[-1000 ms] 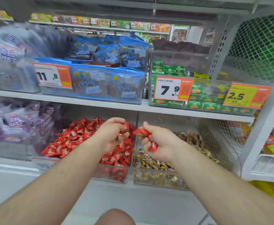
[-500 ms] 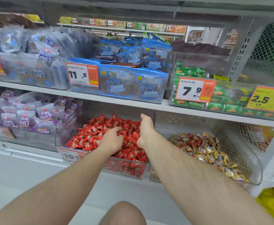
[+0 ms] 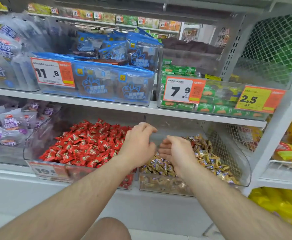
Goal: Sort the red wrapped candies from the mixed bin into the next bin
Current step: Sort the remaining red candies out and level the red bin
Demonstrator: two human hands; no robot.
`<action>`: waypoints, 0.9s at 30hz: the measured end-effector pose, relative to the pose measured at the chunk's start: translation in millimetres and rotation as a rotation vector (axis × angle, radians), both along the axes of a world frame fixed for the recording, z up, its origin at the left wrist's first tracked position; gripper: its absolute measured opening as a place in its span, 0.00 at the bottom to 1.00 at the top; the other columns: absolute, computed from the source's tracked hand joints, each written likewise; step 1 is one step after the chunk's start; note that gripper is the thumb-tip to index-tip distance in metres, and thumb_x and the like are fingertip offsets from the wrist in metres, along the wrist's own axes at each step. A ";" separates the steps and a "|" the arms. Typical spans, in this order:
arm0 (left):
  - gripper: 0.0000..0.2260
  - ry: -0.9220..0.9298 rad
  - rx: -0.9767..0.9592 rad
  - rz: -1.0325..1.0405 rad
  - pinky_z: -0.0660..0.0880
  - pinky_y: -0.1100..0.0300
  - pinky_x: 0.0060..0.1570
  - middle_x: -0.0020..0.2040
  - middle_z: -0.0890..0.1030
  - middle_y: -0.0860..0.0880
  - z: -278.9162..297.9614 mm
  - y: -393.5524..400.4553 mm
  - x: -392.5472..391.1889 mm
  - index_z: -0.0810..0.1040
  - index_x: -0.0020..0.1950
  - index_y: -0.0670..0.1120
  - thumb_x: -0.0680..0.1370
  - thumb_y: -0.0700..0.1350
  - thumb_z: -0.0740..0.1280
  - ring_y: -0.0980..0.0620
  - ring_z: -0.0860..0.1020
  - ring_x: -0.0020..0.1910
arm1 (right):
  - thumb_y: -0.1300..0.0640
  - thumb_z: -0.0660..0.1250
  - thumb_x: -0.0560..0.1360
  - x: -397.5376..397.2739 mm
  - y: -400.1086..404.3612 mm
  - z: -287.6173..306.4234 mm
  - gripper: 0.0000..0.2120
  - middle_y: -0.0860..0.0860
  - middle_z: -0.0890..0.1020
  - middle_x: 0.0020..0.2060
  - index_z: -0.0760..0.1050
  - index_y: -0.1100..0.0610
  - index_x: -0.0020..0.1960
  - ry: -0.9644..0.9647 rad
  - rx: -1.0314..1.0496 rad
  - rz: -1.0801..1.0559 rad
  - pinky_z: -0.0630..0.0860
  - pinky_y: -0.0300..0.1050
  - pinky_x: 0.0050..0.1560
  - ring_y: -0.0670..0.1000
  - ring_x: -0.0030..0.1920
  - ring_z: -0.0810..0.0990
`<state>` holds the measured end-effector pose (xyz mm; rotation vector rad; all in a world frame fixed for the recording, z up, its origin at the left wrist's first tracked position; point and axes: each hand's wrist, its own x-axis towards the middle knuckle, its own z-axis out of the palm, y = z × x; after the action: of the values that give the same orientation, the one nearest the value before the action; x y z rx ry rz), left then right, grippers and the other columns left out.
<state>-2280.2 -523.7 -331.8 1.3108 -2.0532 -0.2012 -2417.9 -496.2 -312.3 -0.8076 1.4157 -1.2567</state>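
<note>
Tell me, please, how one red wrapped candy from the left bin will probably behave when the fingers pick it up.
A red wrapped candy looks small, so it is probably light. Its glossy wrapper may be slippery. The twisted wrapper ends look thin, likely floppy and easy to pinch. Heaped loosely in the clear bin, neighbours may shift or slide.

On the lower shelf (image 3: 176, 196) we find two bins side by side: the left bin (image 3: 43, 163) holds the heap of wrapped candies (image 3: 86, 144), and the right bin (image 3: 244, 170), touching it, holds a second heap of candies (image 3: 209, 156). Our left hand (image 3: 138, 146) hangs over the wall where the bins meet, our right hand (image 3: 178, 151) just beside it over the right bin's heap. Left of the left bin lie pouches (image 3: 8, 125). On the upper shelf (image 3: 107, 106), bagged snacks (image 3: 114, 84) stand above the left bin and packets (image 3: 205, 108) above the right.
</note>
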 end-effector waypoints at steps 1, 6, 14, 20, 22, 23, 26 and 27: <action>0.18 -0.020 0.014 -0.043 0.68 0.49 0.61 0.60 0.76 0.48 0.0 0.4 -13.8 0.77 0.60 0.46 0.71 0.42 0.63 0.46 0.73 0.60 | 0.63 0.61 0.79 -14.9 -0.2 -1.2 0.06 0.60 0.79 0.38 0.75 0.64 0.46 0.056 0.003 -0.024 0.77 0.44 0.33 0.55 0.35 0.79; 0.15 -0.149 0.235 -0.101 0.72 0.51 0.61 0.60 0.79 0.50 -15.8 -14.5 -68.0 0.77 0.60 0.49 0.75 0.41 0.62 0.47 0.75 0.60 | 0.62 0.66 0.75 -90.5 -24.9 -24.2 0.07 0.54 0.84 0.40 0.80 0.56 0.39 0.487 0.053 -0.089 0.81 0.52 0.44 0.55 0.39 0.82; 0.16 -0.409 0.414 -0.026 0.77 0.51 0.55 0.59 0.80 0.49 -46.4 -74.6 -113.8 0.78 0.61 0.52 0.77 0.39 0.61 0.46 0.77 0.56 | 0.62 0.61 0.76 -143.9 -82.7 -40.0 0.17 0.52 0.81 0.60 0.81 0.48 0.59 1.334 0.087 0.272 0.79 0.46 0.52 0.55 0.52 0.81; 0.11 -0.459 0.444 0.003 0.79 0.50 0.54 0.56 0.81 0.46 -71.2 -117.4 -121.2 0.81 0.56 0.51 0.78 0.43 0.62 0.44 0.79 0.52 | 0.61 0.64 0.74 -143.8 -119.0 -57.4 0.19 0.52 0.77 0.61 0.79 0.46 0.62 1.807 -0.022 0.526 0.72 0.49 0.61 0.56 0.61 0.74; 0.10 -0.464 0.434 -0.024 0.78 0.52 0.55 0.57 0.81 0.48 -78.0 -126.6 -122.6 0.82 0.54 0.54 0.78 0.44 0.63 0.46 0.79 0.52 | 0.61 0.64 0.74 -140.0 -125.9 -64.0 0.19 0.53 0.75 0.61 0.78 0.48 0.63 1.916 0.020 0.547 0.68 0.52 0.64 0.57 0.63 0.72; 0.11 -0.464 0.437 -0.046 0.77 0.53 0.56 0.58 0.81 0.50 -80.1 -130.4 -123.1 0.82 0.55 0.55 0.78 0.44 0.64 0.47 0.79 0.53 | 0.60 0.64 0.74 -139.1 -128.7 -66.3 0.19 0.54 0.74 0.61 0.77 0.49 0.64 1.954 0.042 0.527 0.66 0.53 0.64 0.57 0.64 0.71; 0.13 -0.501 0.476 -0.108 0.75 0.54 0.58 0.64 0.77 0.50 -80.1 -139.5 -124.2 0.80 0.62 0.56 0.78 0.46 0.66 0.47 0.77 0.58 | 0.60 0.64 0.74 -139.9 -130.6 -67.2 0.20 0.56 0.73 0.62 0.75 0.52 0.65 1.976 0.117 0.443 0.64 0.54 0.66 0.59 0.65 0.69; 0.15 -0.519 0.487 -0.123 0.75 0.54 0.58 0.66 0.75 0.49 -79.8 -142.6 -124.3 0.78 0.64 0.57 0.78 0.47 0.67 0.46 0.76 0.59 | 0.60 0.64 0.74 -140.9 -130.7 -66.6 0.20 0.56 0.72 0.63 0.75 0.52 0.65 1.974 0.129 0.432 0.63 0.56 0.67 0.59 0.66 0.68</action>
<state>-2404.5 -666.3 -411.6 1.6551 -2.6400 -0.4820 -2558.7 -626.9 -378.9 -2.3180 2.3735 0.4244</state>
